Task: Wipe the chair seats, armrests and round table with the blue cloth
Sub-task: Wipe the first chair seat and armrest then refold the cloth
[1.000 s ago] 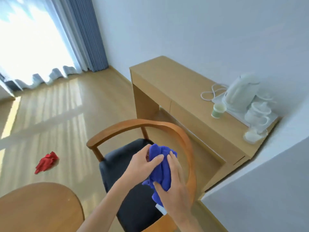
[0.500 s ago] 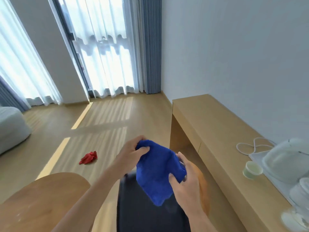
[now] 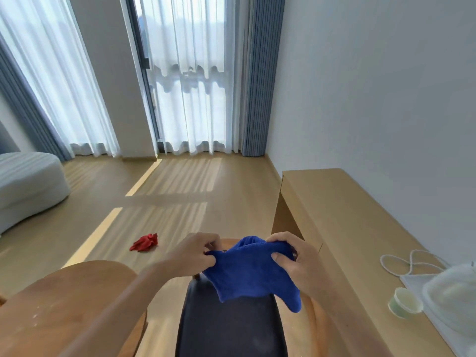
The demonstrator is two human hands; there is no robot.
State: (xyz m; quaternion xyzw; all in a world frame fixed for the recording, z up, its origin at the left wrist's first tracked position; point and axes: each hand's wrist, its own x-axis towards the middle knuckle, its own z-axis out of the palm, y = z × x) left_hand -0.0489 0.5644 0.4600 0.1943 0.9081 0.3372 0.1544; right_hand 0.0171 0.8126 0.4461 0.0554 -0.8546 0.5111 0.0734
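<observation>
Both hands held the blue cloth [image 3: 253, 273] stretched in the air above the dark chair seat [image 3: 231, 328], well clear of it. The left hand [image 3: 197, 256] pinched the cloth's left upper edge between thumb and curled fingers, while the right hand [image 3: 296, 261] gripped the right upper edge, its thumb pressed on the near face and its fingers folded over the top. The cloth sagged between them, one corner drooping lower at the right. The chair seat was cut off by the bottom of the frame, and the cloth and hands covered its far end; only a sliver of the curved wooden armrest [image 3: 315, 320] showed below the right wrist. The round worktop [image 3: 64, 305] filled the lower left corner, partly hidden behind the left forearm and cropped by the frame edge, with pale specks on its surface too small to identify. Along the right wall ran a long wooden desk [image 3: 334, 207]; on its near end stood a small pale green cup [image 3: 404, 302], a white coiled cord [image 3: 409, 264] and a white kettle [image 3: 453, 302], blurred and cut off at the right edge. A crumpled red item [image 3: 144, 242] lay on the sunlit wooden floor [image 3: 180, 202]; what it was could not be told. A white bed corner [image 3: 28, 181] showed at far left.
</observation>
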